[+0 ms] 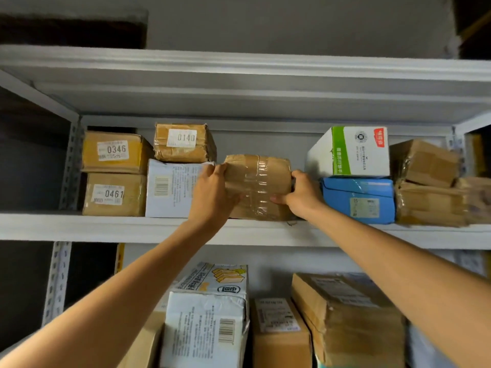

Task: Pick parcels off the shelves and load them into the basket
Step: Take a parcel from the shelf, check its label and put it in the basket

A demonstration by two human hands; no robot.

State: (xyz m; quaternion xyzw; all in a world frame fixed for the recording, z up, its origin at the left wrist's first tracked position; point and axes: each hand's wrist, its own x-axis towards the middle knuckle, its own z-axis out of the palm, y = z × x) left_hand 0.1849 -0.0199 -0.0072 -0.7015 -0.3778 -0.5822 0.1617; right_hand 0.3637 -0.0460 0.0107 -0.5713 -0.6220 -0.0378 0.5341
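Gripping a brown parcel (259, 187) from both sides, the two hands meet at the middle of the shelf (106, 227) in the head view. Clear tape crosses the parcel's front, and its base sits at the shelf's front edge; whether it is lifted off the board cannot be told. The left hand (212, 193) clamps the parcel's left end: its fingers (215, 168) curl over the upper left corner, and its thumb lies across the lower front face. The right hand (301, 195) clamps the right end: its fingers curl round the upper right corner toward the back, and its thumb presses the lower front face near the tape. The parcel thus lies between the two palms, with fingers above and behind it and thumbs in front.

Left of the parcel, partly hidden by the left hand, stands a white box (170, 189) with a barcode. A brown box marked 0140 (183, 142) sits on top of that. Farther left of the parcel two brown boxes are stacked, 0346 (114, 152) over 0461 (111, 195). Right of the parcel, just beside the right hand, lies a blue bag (358, 200) with a green-and-white box (350, 152) on it. Farther right, two taped brown packs (427, 166) are stacked. Below the parcel, on the next level down, stand a white carton (207, 328), a small brown box (279, 335) and a large brown box (345, 314).
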